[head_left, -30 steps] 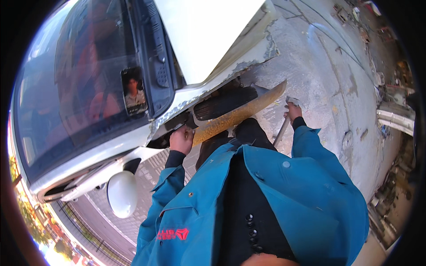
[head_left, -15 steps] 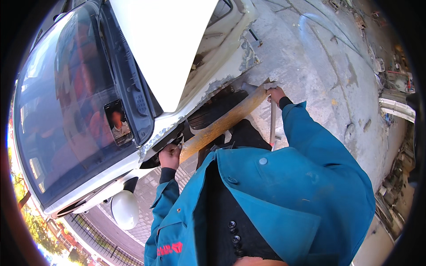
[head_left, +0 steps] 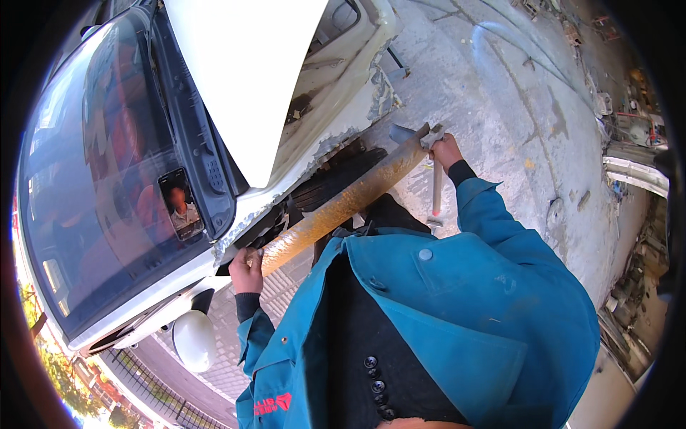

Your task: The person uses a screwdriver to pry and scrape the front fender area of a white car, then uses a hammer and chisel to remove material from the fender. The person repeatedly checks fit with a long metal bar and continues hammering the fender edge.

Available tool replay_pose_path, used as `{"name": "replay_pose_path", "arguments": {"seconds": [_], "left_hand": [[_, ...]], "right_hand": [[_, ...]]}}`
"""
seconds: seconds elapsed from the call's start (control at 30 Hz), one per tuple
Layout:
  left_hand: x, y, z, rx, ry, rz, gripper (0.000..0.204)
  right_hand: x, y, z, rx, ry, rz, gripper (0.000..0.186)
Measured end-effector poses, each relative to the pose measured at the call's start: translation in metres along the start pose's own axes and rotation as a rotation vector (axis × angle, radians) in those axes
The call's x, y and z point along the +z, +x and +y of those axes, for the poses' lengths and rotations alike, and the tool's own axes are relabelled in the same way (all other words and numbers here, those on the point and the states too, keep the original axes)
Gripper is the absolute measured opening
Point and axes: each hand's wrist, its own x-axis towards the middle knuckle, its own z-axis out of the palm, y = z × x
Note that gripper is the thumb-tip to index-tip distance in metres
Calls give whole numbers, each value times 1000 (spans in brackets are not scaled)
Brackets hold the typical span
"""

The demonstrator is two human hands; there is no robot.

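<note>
A long, curved strip (head_left: 343,207), mottled yellow-brown and greyer toward its far end, stretches slantwise across the front of my body. My left hand (head_left: 247,270) is closed on its lower left end, beside the white car's ragged body edge. At the upper right end, my right hand (head_left: 444,150) grips the strip next to some torn grey material. I cannot tell what the strip is made of. Below it, a dark tyre (head_left: 336,179) shows in the car's opened wheel area.
The white car (head_left: 286,179) has chipped, jagged edges and a raised white panel (head_left: 243,79). A phone (head_left: 181,203) with a lit screen rests by the windshield (head_left: 100,171). A white mirror (head_left: 194,340) sticks out at lower left. Hammer-like tool (head_left: 436,193) is near my right hand.
My left hand has moved left and slightly down with its end of the strip. My right hand has stayed nearly in place. The view has shifted slightly against the car.
</note>
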Motion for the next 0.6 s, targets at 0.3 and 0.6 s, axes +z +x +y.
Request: {"name": "replay_pose_path", "arguments": {"seconds": [0.3, 0.6], "left_hand": [[-17, 0, -3, -116, 36, 51, 30], [-17, 3, -16, -122, -97, 81, 25]], "right_hand": [[27, -13, -48, -76, 145, -139, 28], [45, -9, -64, -112, 139, -126, 32]]}}
